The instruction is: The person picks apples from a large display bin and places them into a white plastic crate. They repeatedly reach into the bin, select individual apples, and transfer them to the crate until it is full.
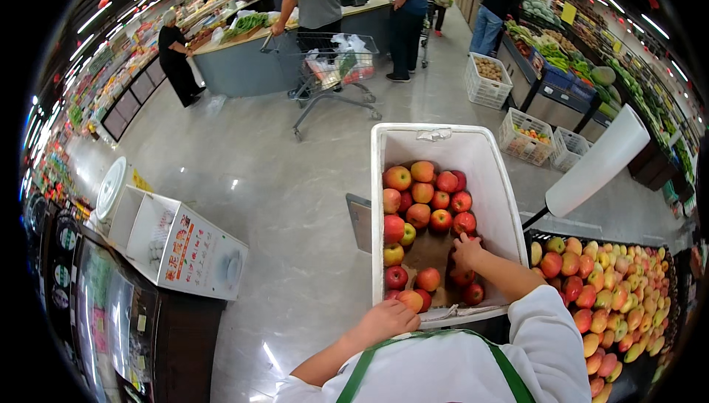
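A deep white foam box [448, 137] stands before me, holding many red and yellow apples [419, 215] around a bare patch of brown cardboard [429, 253]. My right hand [468, 252] reaches inside near the right wall, fingers pointing down over dark red apples; whether it grips one cannot be told. At the box's near left corner, my left hand [389, 320] rests on the rim, its fingertips beside an orange-red apple [410, 300]. What lies under those fingers is partly hidden.
Right of the box is a sloping display of apples and mangoes [609, 287], with a roll of plastic bags [598, 162] above. White crates [526, 137] stand beyond. A printed carton [202, 253] sits on a cabinet at left. People and a shopping cart [338, 71] are ahead.
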Demonstrator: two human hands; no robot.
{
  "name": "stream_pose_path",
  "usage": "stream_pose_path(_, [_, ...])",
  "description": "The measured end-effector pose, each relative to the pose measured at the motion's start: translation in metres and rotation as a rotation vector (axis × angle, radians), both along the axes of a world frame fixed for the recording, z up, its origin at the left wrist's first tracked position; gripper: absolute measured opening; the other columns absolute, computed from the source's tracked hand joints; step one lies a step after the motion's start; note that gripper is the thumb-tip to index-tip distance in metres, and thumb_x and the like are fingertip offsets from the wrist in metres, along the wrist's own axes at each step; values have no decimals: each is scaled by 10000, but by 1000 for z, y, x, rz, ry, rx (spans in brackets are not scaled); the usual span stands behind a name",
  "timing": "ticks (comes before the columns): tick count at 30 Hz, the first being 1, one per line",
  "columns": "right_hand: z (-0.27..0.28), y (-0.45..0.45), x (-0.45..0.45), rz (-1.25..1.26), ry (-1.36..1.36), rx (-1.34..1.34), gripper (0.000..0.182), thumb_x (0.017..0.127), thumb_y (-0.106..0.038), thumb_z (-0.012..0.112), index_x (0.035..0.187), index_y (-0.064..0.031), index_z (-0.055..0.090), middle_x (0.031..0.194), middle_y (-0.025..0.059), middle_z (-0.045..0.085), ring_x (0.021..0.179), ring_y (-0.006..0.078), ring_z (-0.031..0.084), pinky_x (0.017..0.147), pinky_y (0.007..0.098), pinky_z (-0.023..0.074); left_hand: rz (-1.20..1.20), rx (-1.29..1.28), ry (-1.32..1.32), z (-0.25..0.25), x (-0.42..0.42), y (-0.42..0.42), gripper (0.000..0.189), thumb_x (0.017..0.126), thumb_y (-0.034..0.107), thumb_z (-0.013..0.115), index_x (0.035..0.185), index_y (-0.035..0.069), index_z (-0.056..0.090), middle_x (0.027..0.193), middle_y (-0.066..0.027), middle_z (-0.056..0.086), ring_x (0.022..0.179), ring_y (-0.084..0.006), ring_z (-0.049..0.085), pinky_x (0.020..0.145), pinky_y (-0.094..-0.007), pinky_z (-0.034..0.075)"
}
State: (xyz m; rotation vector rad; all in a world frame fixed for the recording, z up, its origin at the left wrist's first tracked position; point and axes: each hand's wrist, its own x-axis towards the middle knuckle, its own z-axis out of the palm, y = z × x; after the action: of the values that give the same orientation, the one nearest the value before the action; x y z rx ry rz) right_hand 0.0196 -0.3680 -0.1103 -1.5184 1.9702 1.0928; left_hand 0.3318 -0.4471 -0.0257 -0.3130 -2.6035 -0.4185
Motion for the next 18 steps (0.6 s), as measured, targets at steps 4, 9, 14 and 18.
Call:
stream_pose_path(4, [-41,18,-17,79,-29,97,647,753,-579,717,1306,-252,648,1538,102,320,1412,375,252,980,693,395,-39,-11,-39,-2,-2,-1,98,758,180,598,785,122,524,738,-14,537,750,-193,608,704,-342,505])
stream_pose_path(9, [-11,16,1,174,-16,163,829,625,-555,814,1366,-252,597,1628,123,182,1478,410,128,1001,727,366,-28,-57,-57,-4,2,-1,86,770,176,593,818,146,529,747,11,550,759,-165,626,701,-321,518])
stream_pose_path(14, [-23,13,-10,207,-26,263,862,600,-504,831,1380,-234,580,1626,141,179,1484,410,113,989,723,382,-12,-75,14,-12,-2,-1,84,763,175,594,814,152,531,744,10,550,754,-178,628,699,-303,524])
stream_pose_path(18, [-15,21,-1,266,44,219,857,581,-461,841,1365,-226,590,1603,137,223,1463,414,156,967,714,403,-19,-85,17,-8,-6,-2,86,763,184,597,815,152,535,755,8,561,768,-183,632,711,-310,528])
